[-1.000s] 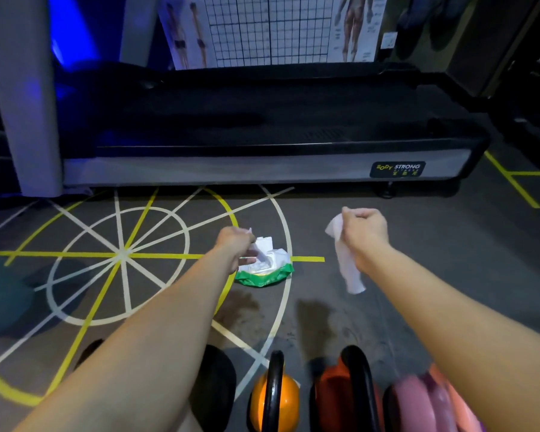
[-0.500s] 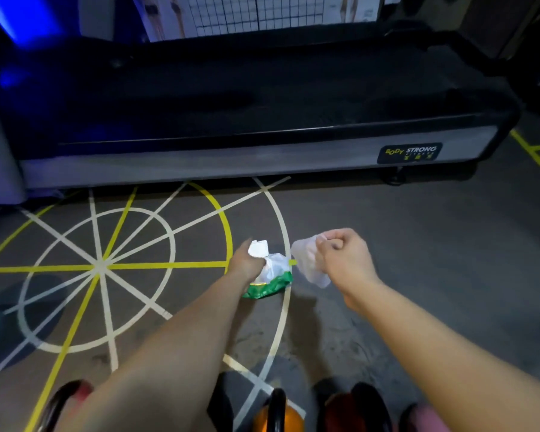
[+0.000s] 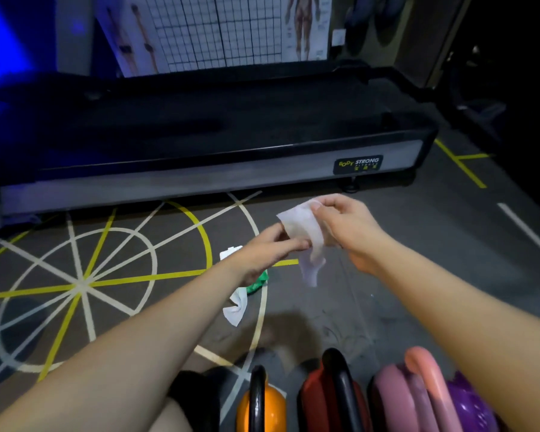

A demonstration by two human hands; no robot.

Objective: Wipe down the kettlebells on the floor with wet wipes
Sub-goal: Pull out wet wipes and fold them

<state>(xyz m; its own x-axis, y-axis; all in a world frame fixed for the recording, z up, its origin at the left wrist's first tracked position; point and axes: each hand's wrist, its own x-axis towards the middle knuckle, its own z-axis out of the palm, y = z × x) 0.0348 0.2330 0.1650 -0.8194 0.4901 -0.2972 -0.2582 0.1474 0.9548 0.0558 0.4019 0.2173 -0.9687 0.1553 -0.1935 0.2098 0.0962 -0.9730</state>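
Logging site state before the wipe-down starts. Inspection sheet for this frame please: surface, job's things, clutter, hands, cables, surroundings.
Surface: dark grey gym floor with yellow and white painted lines.
Job's things: white wet wipe held up between both hands; green wipe pack on the floor, partly hidden, a loose white wipe lying by it; orange kettlebell, red kettlebell, pink kettlebell and purple kettlebell in a row at the near edge.
Clutter: nothing seen.
Hands: left hand and right hand each pinch the white wet wipe.
Cables: nothing seen.
Surroundings: black and grey treadmill behind; grid posture chart on the wall.
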